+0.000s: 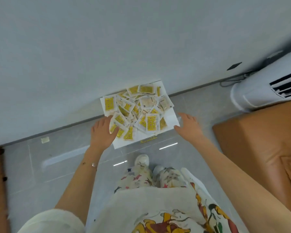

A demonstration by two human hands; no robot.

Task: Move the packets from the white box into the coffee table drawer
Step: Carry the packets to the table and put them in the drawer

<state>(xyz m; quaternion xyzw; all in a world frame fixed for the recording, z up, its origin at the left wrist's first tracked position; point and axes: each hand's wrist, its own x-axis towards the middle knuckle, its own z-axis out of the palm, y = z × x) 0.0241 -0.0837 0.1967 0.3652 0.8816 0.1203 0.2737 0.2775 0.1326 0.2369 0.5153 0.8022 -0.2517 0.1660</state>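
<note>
Presumably the packets (151,123) are light, slick and loose, so we lift the white box (124,145) by its sides. Left hand (102,132) and right hand (188,125) flank it, fingers spread, holding nothing.

Brown cushion (259,132), probably sofa; white air conditioner (262,88).

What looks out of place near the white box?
A small pale piece, perhaps a packet, lies alone on the floor by the baseboard, left of the white box. The packets are heaped inside, some overhanging its rim.
</note>
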